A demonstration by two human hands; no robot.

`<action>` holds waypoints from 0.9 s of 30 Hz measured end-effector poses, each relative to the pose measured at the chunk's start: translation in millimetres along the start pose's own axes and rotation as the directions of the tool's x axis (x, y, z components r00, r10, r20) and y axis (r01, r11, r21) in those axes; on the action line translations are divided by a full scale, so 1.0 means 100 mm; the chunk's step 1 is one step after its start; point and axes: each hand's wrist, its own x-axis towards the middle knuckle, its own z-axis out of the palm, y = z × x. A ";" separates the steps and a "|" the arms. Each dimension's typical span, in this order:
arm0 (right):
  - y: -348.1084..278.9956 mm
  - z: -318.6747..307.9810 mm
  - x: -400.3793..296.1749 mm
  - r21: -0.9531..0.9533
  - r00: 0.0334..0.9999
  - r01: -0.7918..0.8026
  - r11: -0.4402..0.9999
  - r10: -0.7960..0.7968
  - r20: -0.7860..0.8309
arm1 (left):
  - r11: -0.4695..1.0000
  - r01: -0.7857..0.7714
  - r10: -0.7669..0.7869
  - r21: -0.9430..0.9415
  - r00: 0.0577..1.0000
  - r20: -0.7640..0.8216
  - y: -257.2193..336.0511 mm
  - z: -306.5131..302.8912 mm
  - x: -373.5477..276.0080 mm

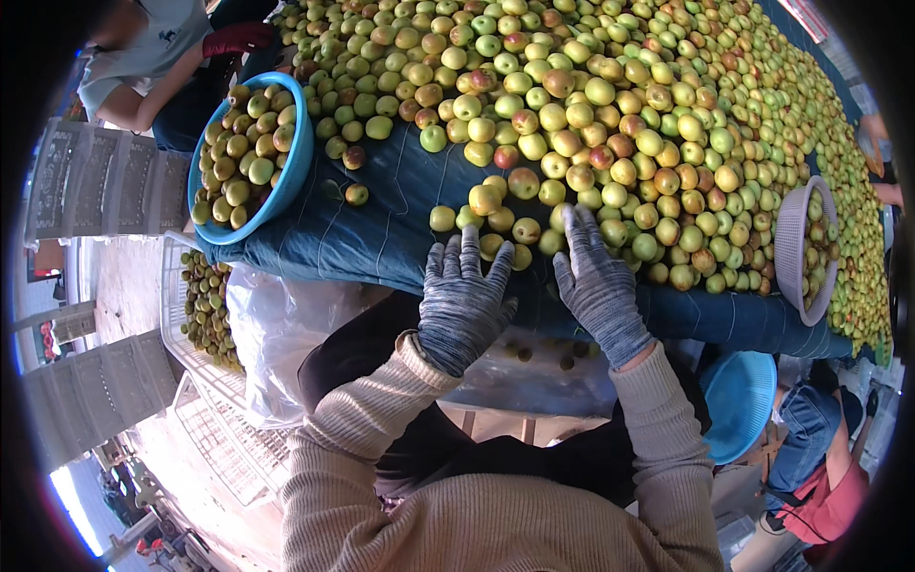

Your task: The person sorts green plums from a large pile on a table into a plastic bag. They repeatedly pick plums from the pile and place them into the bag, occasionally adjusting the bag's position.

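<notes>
A large heap of small round green fruits (557, 121), many blushed red and possibly jujubes, covers a table draped in dark blue cloth (357, 247). My left hand (463, 304), in a grey knitted glove, lies palm down at the near edge with fingers spread. Its fingertips reach a few loose fruits (491, 247) in front of it. On the other side of that little group is my right hand (600, 293), gloved alike, its fingers extended against the heap's near edge. Neither hand grips a fruit. Both palms are hidden from above.
A blue plastic basket (304, 154) of fruits stands at the cloth's left corner; a pale colander (792, 264) holds more at right. Below left is a white crate (171, 300) with fruits beside clear plastic (275, 336). A blue basin (740, 404) sits lower right. Other people work on both sides.
</notes>
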 end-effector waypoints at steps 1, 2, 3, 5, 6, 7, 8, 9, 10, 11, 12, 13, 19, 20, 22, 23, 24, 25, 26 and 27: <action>-0.02 0.01 0.00 -0.041 0.999 -0.009 0.999 0.011 0.040 | 1.000 -0.003 0.003 -0.007 1.000 0.027 0.01 -0.02 -0.02; -0.04 0.01 -0.01 -0.083 0.997 -0.016 0.996 0.023 0.080 | 1.000 -0.007 0.007 0.005 0.999 0.048 0.02 -0.04 -0.05; -0.06 0.00 -0.03 -0.111 0.997 -0.001 0.994 0.010 0.080 | 1.000 -0.028 0.028 0.012 0.999 0.021 0.02 -0.07 -0.06; -0.09 -0.07 -0.13 0.032 0.991 0.094 0.995 -0.090 -0.104 | 0.996 -0.080 0.081 0.038 0.996 -0.041 0.00 -0.13 -0.06; -0.11 -0.10 -0.19 0.141 0.960 0.189 0.972 -0.153 -0.234 | 0.998 -0.044 0.041 -0.033 0.996 -0.085 -0.04 -0.16 -0.04; -0.12 -0.15 -0.27 0.235 0.911 0.291 0.927 -0.194 -0.365 | 0.995 -0.006 -0.001 -0.099 0.998 -0.065 -0.11 -0.19 0.01; -0.18 -0.14 -0.34 0.626 0.931 0.294 0.722 -0.068 -0.359 | 0.984 0.047 -0.052 -0.174 0.998 -0.025 -0.19 -0.22 0.07; -0.18 -0.17 -0.43 0.847 0.993 0.081 0.526 0.032 -0.115 | 0.999 0.033 -0.041 -0.034 0.956 -0.292 -0.26 -0.22 0.16; -0.19 -0.17 -0.51 0.940 0.988 -0.155 0.304 0.036 0.152 | 0.991 -0.026 -0.037 -0.132 0.891 -0.453 -0.38 -0.22 0.29; -0.17 -0.18 -0.59 0.913 0.916 -0.399 0.084 -0.013 0.402 | 0.982 -0.035 -0.060 -0.184 0.872 -0.485 -0.47 -0.21 0.40; -0.22 -0.09 -0.60 0.895 0.896 -0.445 0.028 0.029 0.444 | 0.975 -0.007 -0.090 -0.221 0.901 -0.424 -0.55 -0.18 0.51; -0.21 -0.06 -0.62 0.901 0.901 -0.432 -0.043 0.008 0.433 | 0.951 -0.025 -0.085 -0.307 0.936 -0.342 -0.62 -0.16 0.61; -0.13 0.06 -0.56 0.836 0.841 -0.537 -0.114 0.011 0.541 | 0.845 0.262 -0.337 -0.466 0.938 -0.084 -0.79 -0.09 0.96; -0.14 0.04 -0.55 0.846 0.856 -0.512 -0.152 -0.010 0.516 | 0.856 0.268 -0.363 -0.442 0.920 -0.146 -0.75 -0.11 0.95; -0.18 -0.01 -0.53 0.836 0.851 -0.515 -0.189 0.009 0.526 | 0.878 0.161 -0.335 -0.451 0.880 -0.338 -0.61 -0.17 0.86; -0.20 -0.03 -0.52 0.819 0.879 -0.451 -0.356 -0.017 0.477 | 0.858 0.064 -0.305 -0.510 0.862 -0.405 -0.51 -0.19 0.80; -0.21 -0.06 -0.53 0.768 0.885 -0.409 -0.493 -0.009 0.465 | 0.715 -0.024 -0.193 -0.699 0.954 -0.231 -0.42 -0.24 0.70; -0.22 -0.08 -0.53 0.702 0.904 -0.351 -0.620 -0.028 0.427 | 0.513 -0.102 -0.012 -0.853 0.992 -0.126 -0.35 -0.29 0.64; -0.21 -0.09 -0.53 0.610 0.907 -0.310 -0.729 -0.035 0.419 | 0.689 -0.235 0.114 -0.685 0.969 -0.218 -0.28 -0.31 0.65; -0.21 -0.09 -0.54 0.616 0.870 -0.320 -0.719 0.034 0.492 | 0.804 -0.333 0.240 -0.492 0.940 -0.244 -0.21 -0.32 0.66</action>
